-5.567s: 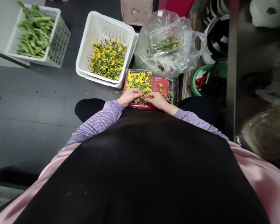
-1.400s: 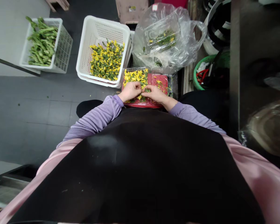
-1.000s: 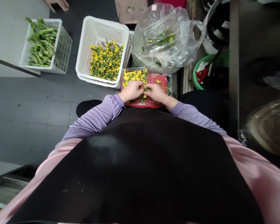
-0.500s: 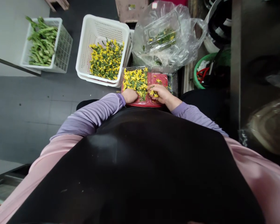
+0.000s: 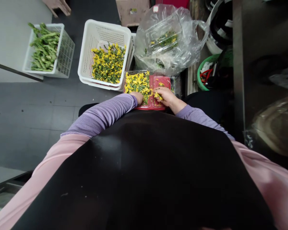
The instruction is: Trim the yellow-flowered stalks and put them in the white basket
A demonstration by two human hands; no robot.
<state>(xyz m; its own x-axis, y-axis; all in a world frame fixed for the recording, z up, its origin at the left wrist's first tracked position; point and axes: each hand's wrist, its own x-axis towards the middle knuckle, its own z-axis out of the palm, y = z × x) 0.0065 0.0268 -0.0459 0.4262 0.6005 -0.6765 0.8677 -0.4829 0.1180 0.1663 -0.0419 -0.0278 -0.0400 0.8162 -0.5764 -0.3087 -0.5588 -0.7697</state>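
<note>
A clear plastic box (image 5: 146,72) lies open on a red tray (image 5: 150,109) at my lap. Its left half is filled with yellow flowers (image 5: 137,81) on green stems; a few loose ones lie in the right half. My left hand (image 5: 138,97) is at the near edge of the filled half, fingers curled down among the flowers. What they hold, if anything, is hidden. Over the right half, my right hand (image 5: 167,96) is closed around a small bunch of yellow flowers (image 5: 158,95).
Beyond the box, a white basket (image 5: 86,51) holds more yellow flowers. Another white basket (image 5: 61,48) at far left has thick green stalks. A clear plastic bag (image 5: 189,41) with a flower-filled box stands ahead. At right are a green basket (image 5: 200,75) and a metal edge (image 5: 238,64).
My left hand has moved right, deeper over the near part of the filled half. The right hand stays in nearly the same place with its flowers. The view has shifted slightly.
</note>
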